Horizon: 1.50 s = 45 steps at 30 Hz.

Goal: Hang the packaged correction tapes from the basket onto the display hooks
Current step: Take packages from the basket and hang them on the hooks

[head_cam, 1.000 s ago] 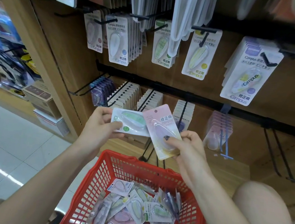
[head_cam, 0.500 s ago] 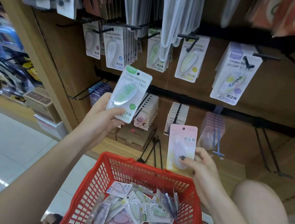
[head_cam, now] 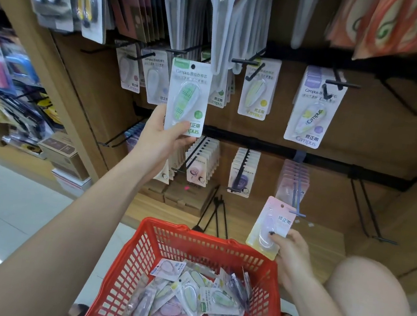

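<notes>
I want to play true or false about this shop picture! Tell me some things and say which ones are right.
1. The left hand holds a green correction tape pack up by the hooks. True.
2. The right hand is empty. False: it holds a pink correction tape pack.
3. The basket is blue. False: it is red.
4. More packs lie in the basket. True.
5. The green pack already hangs on a hook. False: the left hand holds it.

Left hand (head_cam: 158, 138) raised, fingers pinching; right hand (head_cam: 288, 254) low, fingers gripping.
</notes>
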Each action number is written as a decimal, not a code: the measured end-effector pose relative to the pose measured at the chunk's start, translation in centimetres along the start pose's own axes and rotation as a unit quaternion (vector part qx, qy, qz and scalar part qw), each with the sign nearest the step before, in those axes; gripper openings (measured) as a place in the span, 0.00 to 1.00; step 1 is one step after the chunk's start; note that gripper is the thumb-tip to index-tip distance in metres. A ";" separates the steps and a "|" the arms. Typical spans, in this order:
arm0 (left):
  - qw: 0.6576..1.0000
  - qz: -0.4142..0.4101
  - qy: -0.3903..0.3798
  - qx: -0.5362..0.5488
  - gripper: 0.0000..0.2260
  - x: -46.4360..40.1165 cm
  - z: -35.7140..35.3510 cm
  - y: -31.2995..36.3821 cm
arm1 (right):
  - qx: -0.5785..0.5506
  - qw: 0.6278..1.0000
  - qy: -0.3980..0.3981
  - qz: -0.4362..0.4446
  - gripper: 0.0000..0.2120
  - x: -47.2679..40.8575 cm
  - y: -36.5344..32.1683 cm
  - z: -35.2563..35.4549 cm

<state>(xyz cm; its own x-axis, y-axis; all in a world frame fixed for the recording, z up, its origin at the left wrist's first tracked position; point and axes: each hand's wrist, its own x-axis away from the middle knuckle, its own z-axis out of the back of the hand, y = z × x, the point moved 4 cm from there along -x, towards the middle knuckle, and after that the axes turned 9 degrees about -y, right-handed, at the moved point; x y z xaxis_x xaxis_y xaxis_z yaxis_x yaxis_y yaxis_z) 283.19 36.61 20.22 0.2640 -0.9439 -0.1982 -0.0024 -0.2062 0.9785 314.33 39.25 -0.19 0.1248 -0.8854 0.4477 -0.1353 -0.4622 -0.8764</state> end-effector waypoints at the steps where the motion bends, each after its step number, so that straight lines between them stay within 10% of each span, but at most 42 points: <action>1: 1.000 0.001 0.008 -0.002 0.17 0.0 0.0 -0.1 | -0.006 1.000 0.004 0.001 0.07 -0.2 -0.1 0.2; 45: 0.991 0.000 0.126 -0.053 0.15 -0.4 -0.7 -0.5 | 0.028 0.993 0.079 0.085 0.17 -0.9 0.0 1.5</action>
<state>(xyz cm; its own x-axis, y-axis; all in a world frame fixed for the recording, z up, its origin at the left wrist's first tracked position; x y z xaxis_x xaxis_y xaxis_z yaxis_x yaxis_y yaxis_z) 283.76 37.30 19.88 0.4967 -0.8468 -0.1904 0.0949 -0.1651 0.9817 315.70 40.18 -0.85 -0.0515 -0.9489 0.3112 -0.0852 -0.3063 -0.9481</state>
